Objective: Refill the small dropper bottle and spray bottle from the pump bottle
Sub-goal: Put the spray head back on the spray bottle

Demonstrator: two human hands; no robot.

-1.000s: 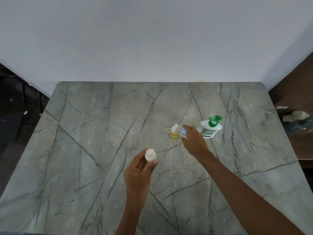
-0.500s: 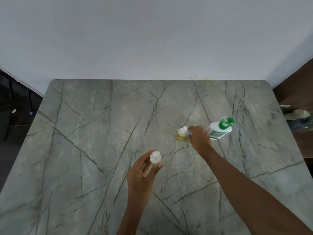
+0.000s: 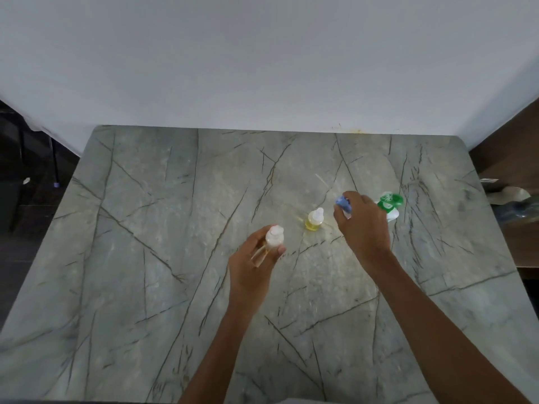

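The left hand [image 3: 253, 258] curls round a white-capped small bottle [image 3: 274, 236], cap uppermost, just left of the yellow dropper bottle [image 3: 314, 221], probably to keep it from spilling. Just right of it, the right hand [image 3: 363, 225] pinches a blue-topped sprayer [image 3: 342, 203] (thin tube [image 3: 322, 180] pointing away), apparently held off for refilling. The pump bottle [image 3: 390, 202] stands further right.

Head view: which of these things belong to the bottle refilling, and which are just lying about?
In the job: white-capped bottle in the left hand; blue cap in the right hand; yellow bottle; green-topped pump bottle.
Lying about: pale object and dark bundle, at the far right edge.
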